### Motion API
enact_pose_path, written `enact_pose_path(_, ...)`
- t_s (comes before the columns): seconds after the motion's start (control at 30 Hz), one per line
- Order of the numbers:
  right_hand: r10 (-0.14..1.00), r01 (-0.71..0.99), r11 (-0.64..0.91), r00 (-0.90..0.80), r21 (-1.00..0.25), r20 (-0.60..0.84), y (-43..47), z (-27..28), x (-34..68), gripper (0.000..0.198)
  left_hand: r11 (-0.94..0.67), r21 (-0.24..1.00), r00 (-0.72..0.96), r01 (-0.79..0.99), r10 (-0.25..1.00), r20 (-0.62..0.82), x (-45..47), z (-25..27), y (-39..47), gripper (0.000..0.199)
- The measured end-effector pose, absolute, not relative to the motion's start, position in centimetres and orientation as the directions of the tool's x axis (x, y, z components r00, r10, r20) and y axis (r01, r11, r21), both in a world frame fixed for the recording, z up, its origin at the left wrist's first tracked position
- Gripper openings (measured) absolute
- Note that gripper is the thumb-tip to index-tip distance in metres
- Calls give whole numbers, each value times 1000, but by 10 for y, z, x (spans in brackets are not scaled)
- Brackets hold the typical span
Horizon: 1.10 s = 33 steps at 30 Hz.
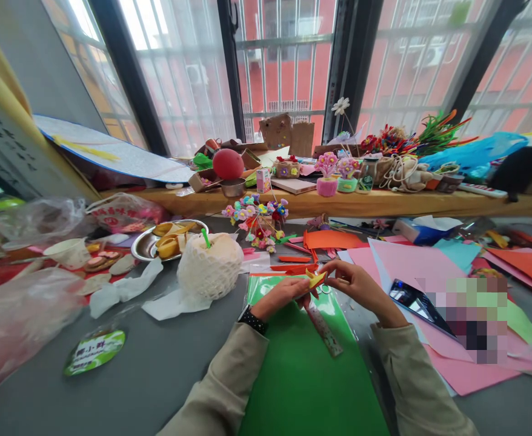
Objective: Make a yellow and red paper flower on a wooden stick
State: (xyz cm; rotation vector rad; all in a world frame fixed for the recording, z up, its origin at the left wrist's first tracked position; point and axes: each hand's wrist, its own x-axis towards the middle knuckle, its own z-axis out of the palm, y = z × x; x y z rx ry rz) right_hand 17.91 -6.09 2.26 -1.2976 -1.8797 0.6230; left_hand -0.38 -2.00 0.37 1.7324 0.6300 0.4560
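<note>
My left hand is closed on a small folded piece of yellow and orange paper. With bent fingers pressed together, my right hand pinches the paper's right edge. Both hands are above the top of a glossy green sheet on the table. A pale patterned strip that looks like a ruler slants down below my fingers; whether a hand touches it is hidden. Just behind the hands, white loops like scissor handles show in part. Orange paper strips lie beyond them.
A coconut in foam netting with a green straw stands left, beside a metal bowl with peels. Right are pink paper sheets and a phone. Small craft flowers and a wooden ledge with clutter stand behind.
</note>
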Motion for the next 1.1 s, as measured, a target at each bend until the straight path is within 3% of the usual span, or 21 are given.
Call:
enact_pose_path(0.07, 934, 558, 356, -189, -749, 303, -62, 22, 177, 28, -256, 940, 749, 225, 663, 1, -4, 4, -20, 45)
enact_pose_path(0.23, 940, 562, 326, -106, -760, 325, -60, 19, 174, 29, -481, 833, 622, 272, 748, 229, -1, 3, -22, 35)
enact_pose_path(0.5, 914, 700, 266, 34, -663, 404, -55, 12, 169, 29, -594, 729, 601, 341, 734, 317, 4, -4, -27, 31)
enact_pose_path(0.7, 875, 803, 206, 104, -559, 472, -52, 6, 170, 32, -636, 645, 554, 424, 746, 371, 6, -11, -26, 48)
enact_pose_path(0.9, 869, 788, 238, 88, -567, 487, -53, 5, 161, 35, -709, 434, 534, 555, 704, 468, 7, -8, -30, 31)
enact_pose_path(1.1, 857, 774, 248, 106, -583, 505, -54, 7, 157, 39, -737, 433, 521, 519, 674, 523, 7, -6, -31, 31)
